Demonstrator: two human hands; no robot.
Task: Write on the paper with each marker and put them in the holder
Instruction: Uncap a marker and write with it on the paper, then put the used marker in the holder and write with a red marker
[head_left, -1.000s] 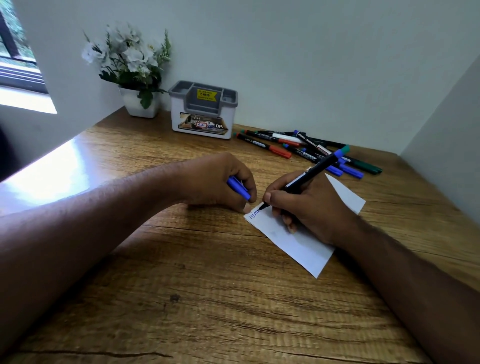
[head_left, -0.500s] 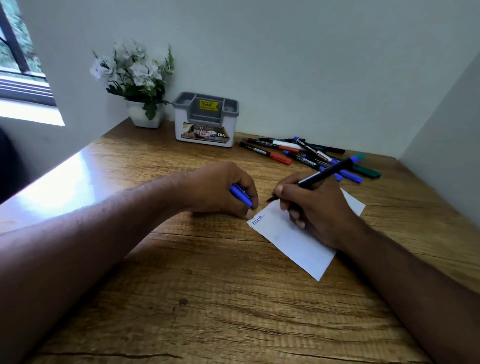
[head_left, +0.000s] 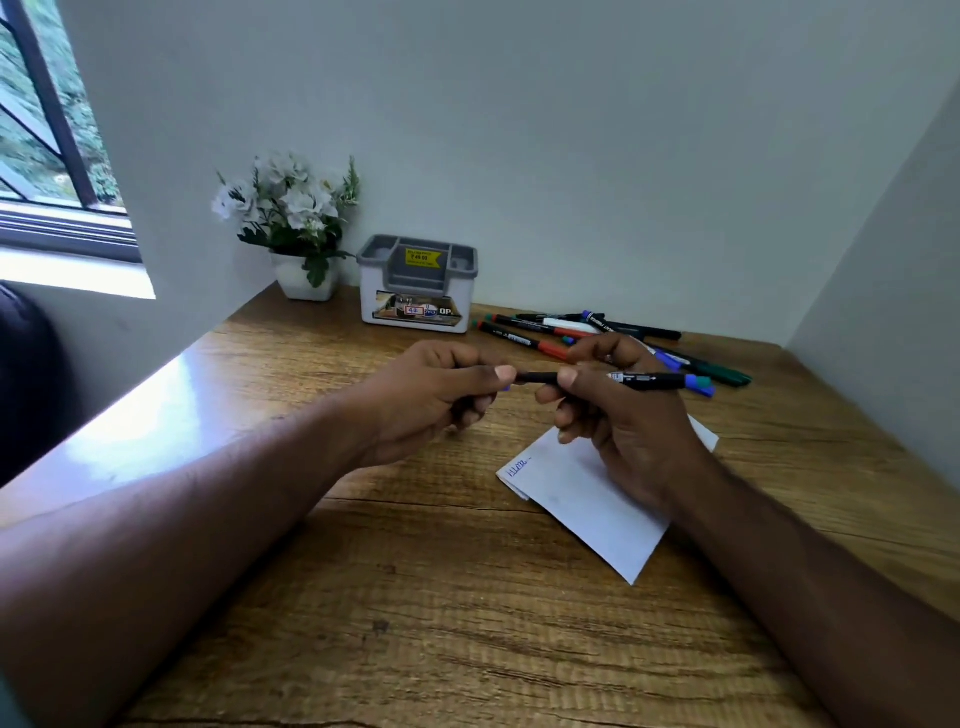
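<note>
Cap (head_left: 505, 387) pinched in my left hand (head_left: 436, 400), marker (head_left: 644, 381) gripped in my right hand (head_left: 623, 415), mid-frame: I should push straight until snug.

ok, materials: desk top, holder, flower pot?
Desk top: wood or wood-look laminate; brown grain lines, semi-gloss, window glare on its left side. Holder: looks like moulded plastic, white body, grey compartment insert, printed labels. Flower pot: white, smooth, matte; ceramic or plastic, cannot tell.
</note>
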